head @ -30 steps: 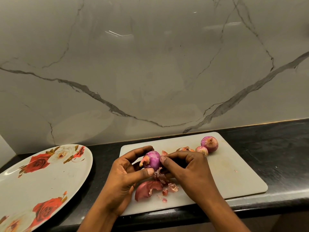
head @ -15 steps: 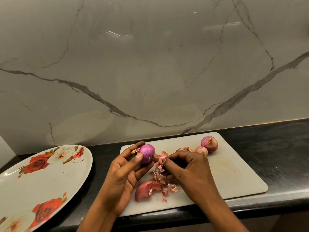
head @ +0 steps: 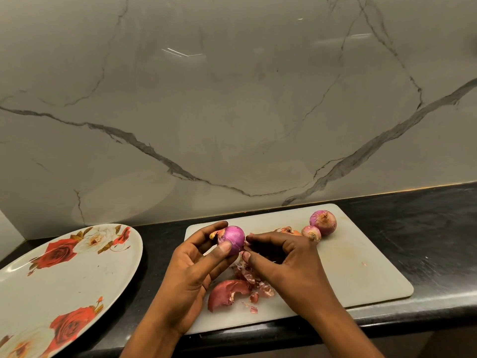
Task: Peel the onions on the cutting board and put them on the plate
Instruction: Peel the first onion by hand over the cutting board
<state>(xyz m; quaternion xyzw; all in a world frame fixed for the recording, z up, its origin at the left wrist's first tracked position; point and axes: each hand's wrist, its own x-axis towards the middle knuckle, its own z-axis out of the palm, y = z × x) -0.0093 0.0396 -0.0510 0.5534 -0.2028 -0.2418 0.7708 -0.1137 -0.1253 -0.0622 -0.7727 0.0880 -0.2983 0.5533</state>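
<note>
At the counter's left end lies a large oval white plate (head: 77, 270) printed with red roses; no onion lies on it yet. Just right of it, over the left edge of the pale rectangular plastic cutting board (head: 361, 270), the left hand (head: 191, 272) grips a small glossy purple onion (head: 232, 239) clear of the board, thumb across its front and fingers curled behind. The onion's long axis runs roughly left to right, with its dry tip pointing left toward the plate and its other end facing the right hand (head: 286, 264). That hand's forefinger and thumb close in on the onion's right side, touching or nearly so; whether they pinch a shred of skin I cannot tell. The bulb looks almost bare, so the left hand, nearer the plate, seems best placed to carry it across. Below the hands, near the board's front edge, sits a heap of reddish-brown papery peelings (head: 229, 293). At the board's back edge three unpeeled onions (head: 323, 222) cluster, one partly hidden by the right hand. The black stone counter (head: 426, 241) carries everything.
</note>
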